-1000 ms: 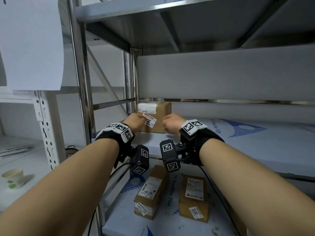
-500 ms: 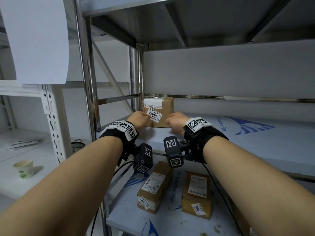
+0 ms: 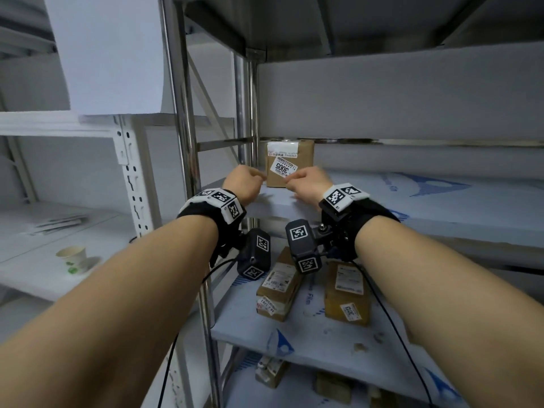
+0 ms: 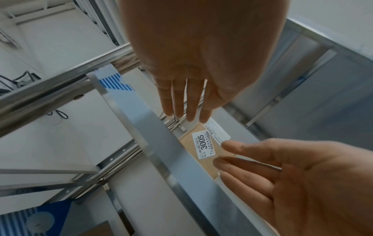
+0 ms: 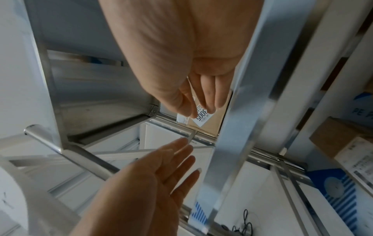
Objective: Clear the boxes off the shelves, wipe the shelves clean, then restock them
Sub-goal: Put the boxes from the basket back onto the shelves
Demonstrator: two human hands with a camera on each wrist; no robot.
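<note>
A small brown cardboard box with a "3005" label stands at the back left corner of the upper shelf, against the rear rail. My left hand is just in front of its left edge, and my right hand is in front of its lower right. In the left wrist view the left hand has straight fingers whose tips end near the box. In the right wrist view the right hand also reaches straight-fingered toward the box. Neither hand grips it; whether they touch it cannot be told.
Two brown boxes lie on the shelf below, and more boxes sit one level lower. A steel post stands left of my left arm. A paper cup rests on the white rack at the left.
The box has slid back into the shelf corner. Both hands, which were at its sides, now sit in front of it with fingers straightened.
</note>
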